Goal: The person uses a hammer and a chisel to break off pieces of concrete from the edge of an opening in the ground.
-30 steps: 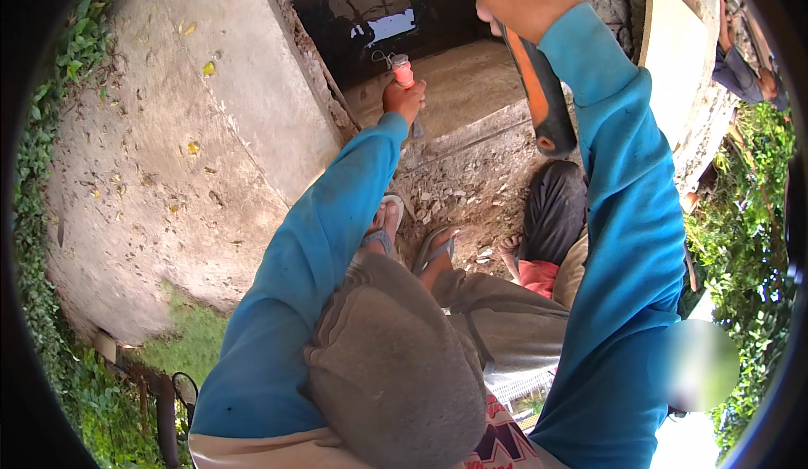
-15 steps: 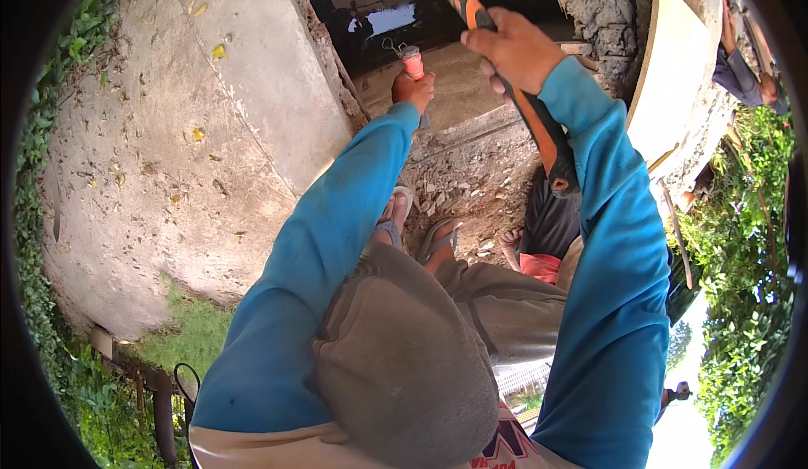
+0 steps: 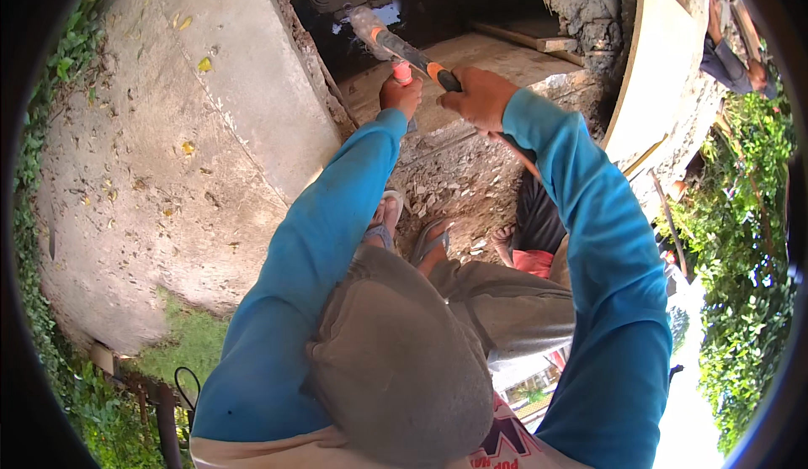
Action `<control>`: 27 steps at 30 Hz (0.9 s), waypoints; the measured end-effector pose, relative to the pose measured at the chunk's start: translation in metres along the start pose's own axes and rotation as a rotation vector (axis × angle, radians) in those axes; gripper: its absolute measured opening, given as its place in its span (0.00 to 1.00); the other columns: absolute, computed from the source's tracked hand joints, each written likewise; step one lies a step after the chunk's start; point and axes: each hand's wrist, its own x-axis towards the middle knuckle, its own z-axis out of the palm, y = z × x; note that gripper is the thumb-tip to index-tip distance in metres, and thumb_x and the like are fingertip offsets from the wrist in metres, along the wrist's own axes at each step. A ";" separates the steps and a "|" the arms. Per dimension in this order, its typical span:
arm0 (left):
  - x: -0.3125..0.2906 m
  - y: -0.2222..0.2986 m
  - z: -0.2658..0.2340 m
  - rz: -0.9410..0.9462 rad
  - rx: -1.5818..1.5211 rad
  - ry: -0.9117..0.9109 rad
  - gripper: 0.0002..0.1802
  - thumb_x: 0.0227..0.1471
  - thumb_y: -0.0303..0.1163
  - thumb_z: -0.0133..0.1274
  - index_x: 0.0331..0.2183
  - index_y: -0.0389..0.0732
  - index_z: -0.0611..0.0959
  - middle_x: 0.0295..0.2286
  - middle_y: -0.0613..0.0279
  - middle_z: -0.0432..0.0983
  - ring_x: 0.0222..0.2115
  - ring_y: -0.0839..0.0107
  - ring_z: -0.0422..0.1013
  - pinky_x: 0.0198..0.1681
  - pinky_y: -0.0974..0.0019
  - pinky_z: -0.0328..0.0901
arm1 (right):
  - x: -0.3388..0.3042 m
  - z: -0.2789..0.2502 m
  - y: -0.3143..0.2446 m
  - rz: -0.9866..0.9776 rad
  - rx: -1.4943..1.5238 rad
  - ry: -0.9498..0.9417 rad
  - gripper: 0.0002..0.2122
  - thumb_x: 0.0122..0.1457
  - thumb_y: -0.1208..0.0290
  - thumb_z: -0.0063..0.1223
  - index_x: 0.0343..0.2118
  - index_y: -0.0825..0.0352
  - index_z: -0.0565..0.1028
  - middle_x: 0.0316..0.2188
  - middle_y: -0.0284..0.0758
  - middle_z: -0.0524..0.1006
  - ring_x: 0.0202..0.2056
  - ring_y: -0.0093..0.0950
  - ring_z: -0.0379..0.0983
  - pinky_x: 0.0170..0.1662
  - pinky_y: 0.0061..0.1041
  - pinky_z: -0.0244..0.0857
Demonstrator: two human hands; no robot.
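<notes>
My left hand is closed around a chisel-like tool with a red-orange grip. Its lower end shows dimly below the fist, over the broken concrete edge. In my right hand is a hammer with a black and orange handle, its fingers wrapped round the shaft. The hammer's head is blurred and lies just above and left of the red grip's top. Whether the two touch, I cannot tell. The handle's far end runs back beneath my right forearm.
A dark, wet pit opens beyond my hands, with a wooden piece across its side. Concrete slab spreads left. Rubble lies by my sandalled feet. At right are a pale board and another person's dark-clothed leg.
The hammer has swung down and left, its head now by the red grip's top. My right hand has moved lower and left. My left hand keeps its hold on the tool.
</notes>
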 end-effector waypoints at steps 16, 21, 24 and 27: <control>-0.013 -0.008 -0.010 -0.091 0.030 0.058 0.09 0.46 0.30 0.57 0.28 0.36 0.75 0.19 0.63 0.72 0.17 0.75 0.69 0.20 0.68 0.67 | -0.005 -0.021 -0.052 -0.469 0.190 0.474 0.13 0.61 0.62 0.45 0.30 0.69 0.65 0.13 0.33 0.66 0.13 0.25 0.67 0.14 0.26 0.61; -0.006 -0.014 -0.009 -0.053 -0.044 0.136 0.10 0.46 0.32 0.58 0.26 0.35 0.76 0.19 0.62 0.73 0.17 0.73 0.70 0.21 0.68 0.68 | 0.003 0.002 0.007 0.026 0.028 0.066 0.14 0.58 0.60 0.48 0.34 0.69 0.65 0.17 0.33 0.67 0.14 0.24 0.65 0.13 0.28 0.61; -0.015 -0.022 -0.012 -0.071 -0.049 0.025 0.11 0.46 0.33 0.58 0.25 0.35 0.77 0.19 0.62 0.73 0.17 0.73 0.70 0.21 0.68 0.68 | -0.033 -0.004 0.000 -0.004 0.447 0.056 0.15 0.57 0.59 0.50 0.34 0.67 0.66 0.17 0.30 0.66 0.14 0.23 0.64 0.14 0.26 0.60; -0.013 -0.011 -0.017 -0.071 -0.006 0.065 0.11 0.47 0.33 0.57 0.25 0.34 0.77 0.20 0.61 0.73 0.18 0.72 0.70 0.22 0.68 0.69 | -0.052 -0.022 -0.038 -0.288 0.390 0.283 0.14 0.58 0.59 0.49 0.34 0.66 0.67 0.17 0.29 0.66 0.14 0.22 0.64 0.14 0.24 0.60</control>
